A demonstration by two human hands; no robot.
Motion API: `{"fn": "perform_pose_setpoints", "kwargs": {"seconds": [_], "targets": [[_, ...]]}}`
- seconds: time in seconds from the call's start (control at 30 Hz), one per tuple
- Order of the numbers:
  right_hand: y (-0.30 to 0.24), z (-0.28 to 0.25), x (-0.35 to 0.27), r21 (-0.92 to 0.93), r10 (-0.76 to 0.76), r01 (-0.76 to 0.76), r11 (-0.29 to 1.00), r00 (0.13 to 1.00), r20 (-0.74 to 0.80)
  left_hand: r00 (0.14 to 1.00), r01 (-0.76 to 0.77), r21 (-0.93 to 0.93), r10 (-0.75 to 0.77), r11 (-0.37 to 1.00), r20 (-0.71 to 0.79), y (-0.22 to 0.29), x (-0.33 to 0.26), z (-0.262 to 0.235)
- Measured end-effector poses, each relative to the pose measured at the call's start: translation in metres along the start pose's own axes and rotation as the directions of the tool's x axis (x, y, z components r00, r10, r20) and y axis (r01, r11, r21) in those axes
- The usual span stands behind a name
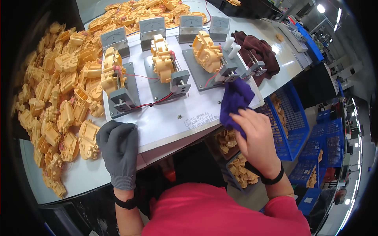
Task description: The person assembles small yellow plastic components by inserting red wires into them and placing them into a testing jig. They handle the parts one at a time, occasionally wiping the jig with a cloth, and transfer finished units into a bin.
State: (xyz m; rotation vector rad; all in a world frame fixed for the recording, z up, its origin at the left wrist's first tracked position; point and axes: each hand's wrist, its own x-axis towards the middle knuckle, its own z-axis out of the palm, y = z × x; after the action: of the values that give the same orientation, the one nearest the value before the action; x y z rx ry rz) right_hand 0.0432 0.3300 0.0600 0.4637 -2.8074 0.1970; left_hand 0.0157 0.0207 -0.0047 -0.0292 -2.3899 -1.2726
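Note:
My right hand [256, 131] is bare and pinches a purple cloth [235, 98], which hangs over the front right of a white board [204, 104]. The cloth's upper end meets the metal clamp of the right-hand fixture [204, 80]. In a dark grey glove, my left hand [118, 147] rests at the board's front left corner. Its fingers are curled, and what lies under them is hidden. Three grey fixtures stand on the board, each holding a yellow plastic housing: left [113, 70], middle [162, 59] and right [206, 51]. Red wires run between the fixtures.
Several analog meters [152, 29] line the board's back edge. Loose yellow housings [59, 94] are heaped at left and behind. A dark brown cloth [260, 51] lies right of two white pegs [231, 47]. Blue crates [291, 126] and a bin of yellow parts [242, 173] stand below right.

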Motion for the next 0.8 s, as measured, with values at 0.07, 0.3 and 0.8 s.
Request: {"fn": "perform_pose_setpoints", "kwargs": {"seconds": [0.07,0.3,0.8], "targets": [[-0.011,-0.005,0.002,0.041,-0.038,0.037,0.998,0.999,0.036,1.0,-0.007,0.01,0.007,1.0,-0.004,0.0,0.0,0.0],[-0.042,0.018,0.034,0.223,-0.176,0.169,0.96,0.984,0.014,1.0,-0.029,0.044,0.029,0.999,0.006,0.001,0.002,0.0],[-0.067,0.012,0.019,0.319,-0.253,0.225,0.921,0.966,0.049,0.997,-0.077,0.018,0.078,0.997,-0.019,-0.002,0.001,0.004]]}}
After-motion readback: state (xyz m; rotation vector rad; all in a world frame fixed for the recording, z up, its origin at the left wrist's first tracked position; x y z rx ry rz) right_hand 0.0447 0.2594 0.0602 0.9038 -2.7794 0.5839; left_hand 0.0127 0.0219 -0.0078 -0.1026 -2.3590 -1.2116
